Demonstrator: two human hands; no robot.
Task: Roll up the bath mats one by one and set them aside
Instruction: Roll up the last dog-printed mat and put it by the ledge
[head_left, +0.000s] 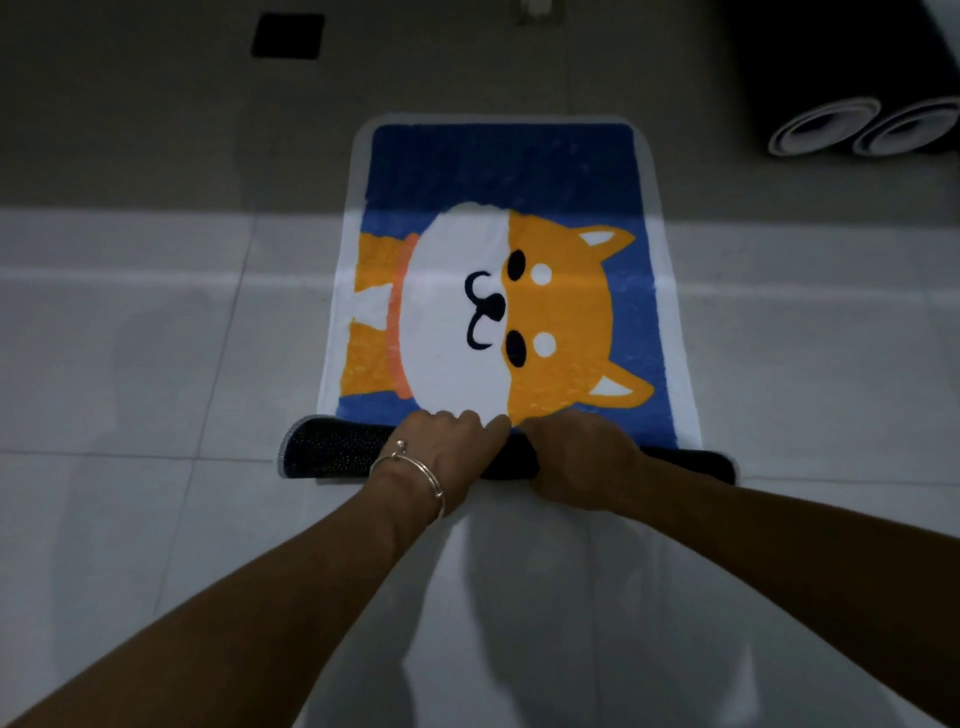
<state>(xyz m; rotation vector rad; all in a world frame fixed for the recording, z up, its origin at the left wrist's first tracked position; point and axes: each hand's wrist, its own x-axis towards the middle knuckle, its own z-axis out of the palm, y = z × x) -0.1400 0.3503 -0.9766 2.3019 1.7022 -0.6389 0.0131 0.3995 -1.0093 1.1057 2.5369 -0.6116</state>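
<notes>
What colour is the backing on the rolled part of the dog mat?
Black with fine pale speckles; the backing of the dog mat shows best in the head view.

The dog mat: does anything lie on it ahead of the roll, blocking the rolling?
Nothing visible does. The left hand and right hand grip the rolled near edge; the dog mat ahead lies bare, and two rolled mats lie apart, far right.

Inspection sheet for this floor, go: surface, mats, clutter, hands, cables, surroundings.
Surface: pale tiled floor, dimly lit.
Job's things: dog mat lying flat, its near end rolled with the dark backing outward; rolled mats set aside at far right.
Clutter: nothing seen.
Hands: left hand and right hand grip the rolled end side by side near its middle; bracelet on the left wrist.
Cables: nothing seen.
Surroundings: dark square drain at far left.
</notes>
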